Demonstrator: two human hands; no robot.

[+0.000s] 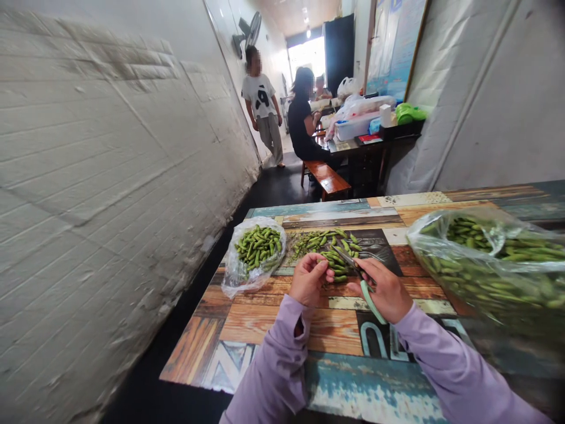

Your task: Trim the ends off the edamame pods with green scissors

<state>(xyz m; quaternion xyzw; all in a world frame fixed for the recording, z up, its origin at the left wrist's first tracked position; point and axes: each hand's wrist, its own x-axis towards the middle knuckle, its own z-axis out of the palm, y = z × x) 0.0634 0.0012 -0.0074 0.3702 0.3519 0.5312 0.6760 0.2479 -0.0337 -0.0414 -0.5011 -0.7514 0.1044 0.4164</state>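
Observation:
My right hand (385, 288) grips a pair of scissors (369, 301) by mint-green handles, its metal blades pointing up and left over the pods. Just left of the blades, my left hand (310, 278) is closed in a pinch; what its fingertips hold, if anything, cannot be made out. Beyond both hands lies a loose pile of green soybean pods (338, 268) on the patterned table (282, 327), with small trimmings at its left end. A clear plastic bag (233, 282) of pods sits open to the left.
At the right stands a larger clear bag (477, 294) full of pods. A white brick wall (110, 176) runs along the left. Farther back, one person (304, 123) sits on a wooden bench (329, 176) by a cluttered table, and another person (262, 103) stands near the wall.

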